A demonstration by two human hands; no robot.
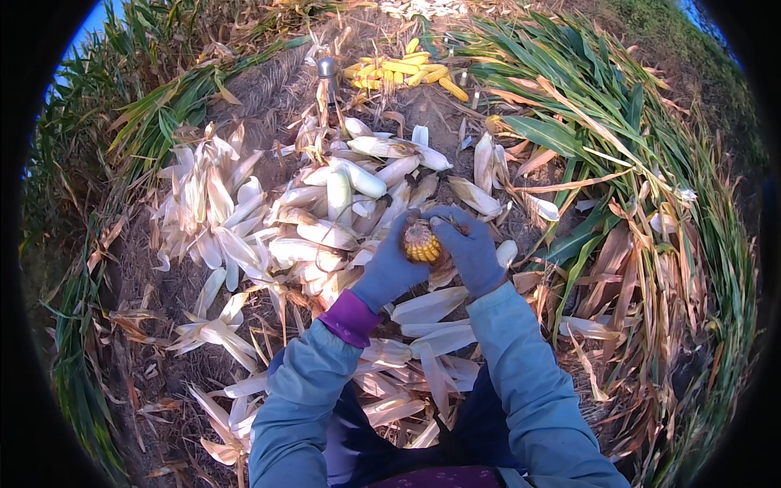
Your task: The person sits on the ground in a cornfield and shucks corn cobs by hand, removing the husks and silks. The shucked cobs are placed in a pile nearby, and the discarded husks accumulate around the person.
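Note:
Between my two gloved hands I hold an ear of corn (pixel 421 246). Its yellow kernels show at the end facing me, with brown, dry silk or husk at the top. My left hand (pixel 390 270), in a grey-blue glove with a purple cuff, is closed round the left side of the ear. On the other side my right hand (pixel 472 256), gloved alike, grips it with the thumb against the top. Just beyond my hands lies a heap of unhusked corn ears (pixel 325 232) in pale, dry husks. Loose husks (pixel 431 307) lie below my wrists, in front of my knees.
Husked yellow ears (pixel 399 71) are piled at the far middle. A dark cylinder with a rounded grey top (pixel 327 71) stands left of them. Peeled husks (pixel 207 191) spread on the left. Cut green and brown corn stalks (pixel 594 154) lie along the right. Standing plants (pixel 89 146) line the left edge.

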